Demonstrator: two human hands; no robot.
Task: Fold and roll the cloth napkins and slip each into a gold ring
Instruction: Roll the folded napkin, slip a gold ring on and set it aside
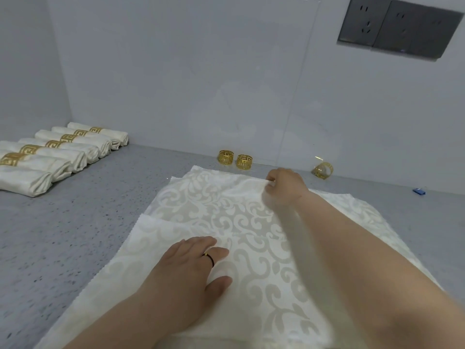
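A: Left hand [193,263] lies flat, fingers straight, pressing the near part of the damask napkin [226,222] spread on the grey counter [75,235].

B: Right hand [283,185]?

A: Pinching the far folded edge. Cloth looks light, limp, creases easily; best held at edges.

B: Beyond it?

A: Loose gold rings [235,159] by the wall; finished rolls [50,154] far left.

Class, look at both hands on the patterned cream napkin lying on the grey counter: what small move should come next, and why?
Probably the right hand, pinching the far edge of the patterned cream cloth napkin, should draw that edge toward the near side to make a fold, while the flat left hand pins the cloth. The napkin lies spread out, unrolled, and empty gold rings wait behind.
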